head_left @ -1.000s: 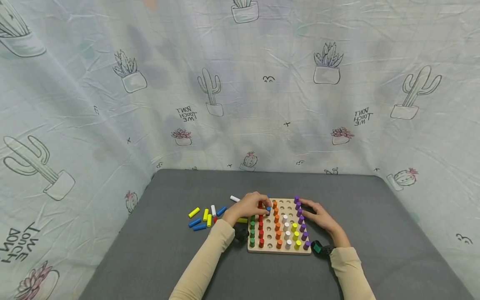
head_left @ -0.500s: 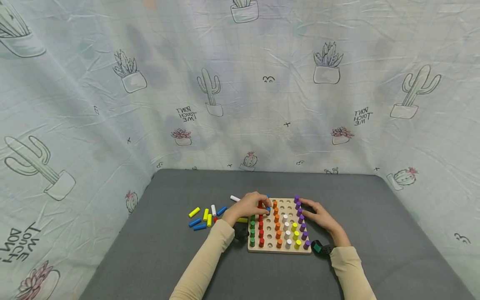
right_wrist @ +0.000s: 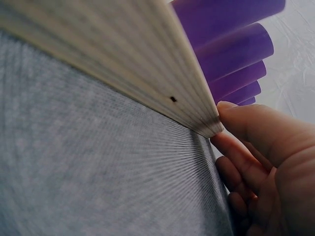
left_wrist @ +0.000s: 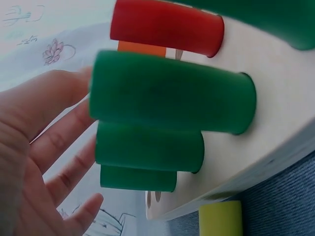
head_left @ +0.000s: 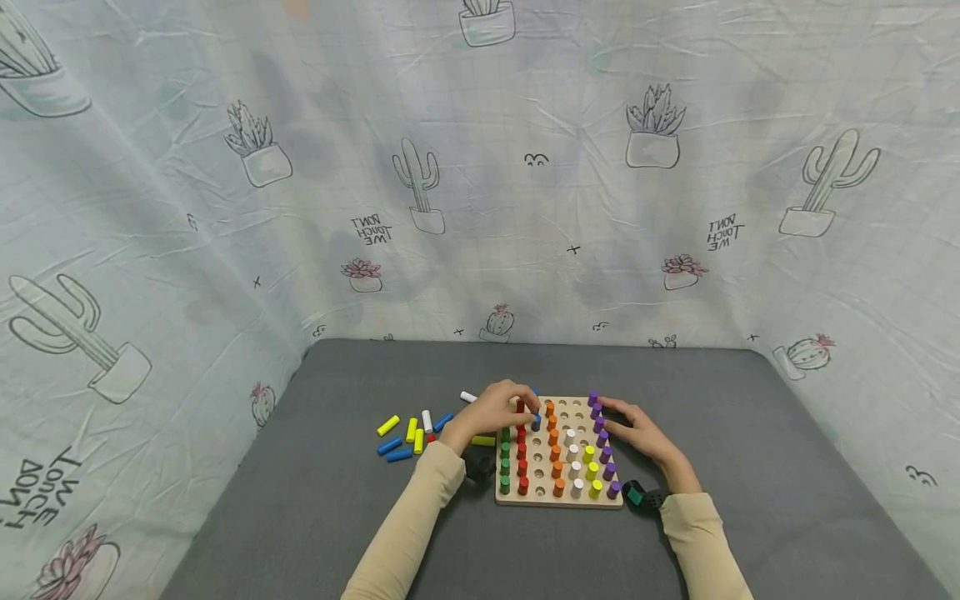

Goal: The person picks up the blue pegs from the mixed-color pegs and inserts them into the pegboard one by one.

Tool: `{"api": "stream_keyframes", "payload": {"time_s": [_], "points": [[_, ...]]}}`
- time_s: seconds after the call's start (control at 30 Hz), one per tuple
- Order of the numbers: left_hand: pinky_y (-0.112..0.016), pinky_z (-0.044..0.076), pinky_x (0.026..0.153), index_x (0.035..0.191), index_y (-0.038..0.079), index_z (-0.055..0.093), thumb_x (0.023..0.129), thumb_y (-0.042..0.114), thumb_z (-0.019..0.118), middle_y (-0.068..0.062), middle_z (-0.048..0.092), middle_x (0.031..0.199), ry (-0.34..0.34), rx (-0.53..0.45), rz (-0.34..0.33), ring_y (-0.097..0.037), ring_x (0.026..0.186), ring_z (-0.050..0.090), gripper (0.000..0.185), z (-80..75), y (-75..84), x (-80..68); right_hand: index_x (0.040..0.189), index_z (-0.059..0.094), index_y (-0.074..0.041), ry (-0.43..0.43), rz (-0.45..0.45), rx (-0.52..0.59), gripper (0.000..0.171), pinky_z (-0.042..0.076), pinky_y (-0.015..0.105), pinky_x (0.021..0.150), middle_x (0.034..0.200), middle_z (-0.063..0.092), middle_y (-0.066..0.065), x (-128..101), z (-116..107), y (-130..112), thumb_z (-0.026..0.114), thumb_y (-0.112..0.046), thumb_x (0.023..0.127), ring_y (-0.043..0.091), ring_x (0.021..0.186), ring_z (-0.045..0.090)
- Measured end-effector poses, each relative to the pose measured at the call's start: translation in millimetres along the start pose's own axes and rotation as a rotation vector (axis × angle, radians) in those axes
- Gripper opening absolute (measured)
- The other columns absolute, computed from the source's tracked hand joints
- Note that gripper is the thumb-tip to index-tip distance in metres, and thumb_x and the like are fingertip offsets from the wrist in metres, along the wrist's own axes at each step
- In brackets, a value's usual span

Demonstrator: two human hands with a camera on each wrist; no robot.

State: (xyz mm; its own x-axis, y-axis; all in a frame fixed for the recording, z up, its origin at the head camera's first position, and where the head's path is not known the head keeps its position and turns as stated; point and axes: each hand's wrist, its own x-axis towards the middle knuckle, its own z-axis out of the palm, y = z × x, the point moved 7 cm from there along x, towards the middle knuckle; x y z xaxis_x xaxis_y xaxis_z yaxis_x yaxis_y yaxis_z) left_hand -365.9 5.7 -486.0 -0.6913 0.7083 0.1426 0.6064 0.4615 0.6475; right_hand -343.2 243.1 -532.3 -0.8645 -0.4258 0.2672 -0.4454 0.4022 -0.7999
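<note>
A wooden pegboard (head_left: 558,501) lies on the grey table, with columns of green (head_left: 505,467), red (head_left: 522,467), orange, white, yellow and purple pegs (head_left: 604,446). My left hand (head_left: 531,412) reaches over the board's far left part and pinches a blue peg (head_left: 536,422) upright between the red and orange columns. In the left wrist view its other fingers (left_wrist: 64,147) lie relaxed beside the green pegs (left_wrist: 167,93). My right hand (head_left: 617,421) rests against the board's right edge by the purple pegs (right_wrist: 231,46), its thumb touching the rim (right_wrist: 108,54).
Loose blue, yellow and white pegs (head_left: 408,435) lie on the table left of the board. A white peg (head_left: 468,397) lies behind my left hand and a yellow one (head_left: 483,440) against the board's left side. Cactus-print cloth walls stand on three sides.
The blue peg under my left fingers sits slightly lower than before. My right hand has not moved.
</note>
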Motion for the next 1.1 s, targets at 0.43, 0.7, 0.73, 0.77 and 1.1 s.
{"api": "stream_keyframes", "payload": {"time_s": [0.43,0.7,0.73,0.77,1.1], "points": [[-0.041,0.044,0.088,0.106,0.013,0.065,0.09,0.026,0.062,0.0,0.062,0.099,0.079,-0.067,-0.022,-0.025,0.1,0.051,0.021,-10.5,-2.9,-11.2,0.134,0.043,0.006,-0.012,0.008,0.017,0.044,0.038,0.051,0.097,0.131,0.048,0.027,1,1,-4,0.053,-0.007,0.094,0.044,0.12,0.043],[-0.045,0.041,0.094,0.108,0.016,0.065,0.089,0.029,0.063,0.006,0.062,0.104,0.099,-0.068,-0.057,-0.022,0.109,0.049,0.023,-21.0,-5.0,-21.9,0.135,0.043,0.002,-0.015,0.035,0.023,0.045,0.038,0.034,0.099,0.132,0.048,0.024,1,0,-1,0.053,-0.012,0.094,0.039,0.122,0.043],[-0.046,0.04,0.094,0.108,0.015,0.065,0.089,0.029,0.062,0.006,0.062,0.105,0.1,-0.071,-0.058,-0.023,0.11,0.049,0.023,-22.0,-5.8,-23.2,0.136,0.043,0.002,-0.018,0.035,0.021,0.045,0.038,0.034,0.1,0.133,0.048,0.024,1,0,0,0.053,-0.012,0.094,0.04,0.122,0.042],[-0.047,0.04,0.095,0.108,0.014,0.065,0.089,0.029,0.062,0.005,0.062,0.105,0.102,-0.077,-0.057,-0.024,0.111,0.049,0.024,-23.2,-6.5,-24.2,0.136,0.043,0.002,-0.017,0.036,0.021,0.045,0.038,0.034,0.1,0.133,0.048,0.024,1,0,0,0.053,-0.012,0.094,0.04,0.122,0.042],[-0.047,0.042,0.09,0.106,0.015,0.064,0.089,0.029,0.062,0.004,0.062,0.102,0.142,-0.007,-0.058,-0.026,0.106,0.051,0.021,-32.0,-15.6,-37.6,0.136,0.043,0.0,-0.009,0.055,-0.007,0.045,0.036,0.044,0.1,0.134,0.048,0.023,0,1,4,0.053,-0.014,0.094,0.041,0.123,0.041]]}}
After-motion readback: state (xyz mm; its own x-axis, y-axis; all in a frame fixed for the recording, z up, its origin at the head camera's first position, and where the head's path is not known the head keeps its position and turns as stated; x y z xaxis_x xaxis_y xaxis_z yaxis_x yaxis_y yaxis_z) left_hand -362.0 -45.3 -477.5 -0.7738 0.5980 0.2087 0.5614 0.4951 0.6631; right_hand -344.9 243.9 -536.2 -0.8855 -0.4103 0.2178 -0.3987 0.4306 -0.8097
